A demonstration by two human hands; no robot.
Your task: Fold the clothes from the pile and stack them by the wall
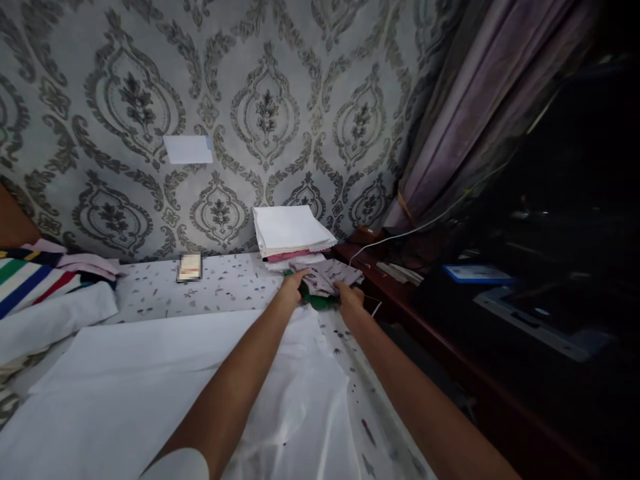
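Both my arms reach forward to a folded greyish-mauve cloth [327, 276] with a green cloth [323, 302] beneath it. My left hand [294, 287] grips the mauve cloth at its left edge. At its near right edge, my right hand [350, 297] has closed its fingers on the same cloth. Just behind it stands a stack of folded cloths with a white one [295, 228] on top and a pink layer [290, 255] lower down. A large white sheet of cloth [165, 360] lies spread out under my left arm.
Striped and white clothes [45, 287] are heaped at the left. A small card-like object [190, 267] rests on the patterned bedding [235, 283] near the wall. Along the right runs a dark red wooden edge [435, 333], with a white cable [425, 225] and a purple curtain [465, 100].
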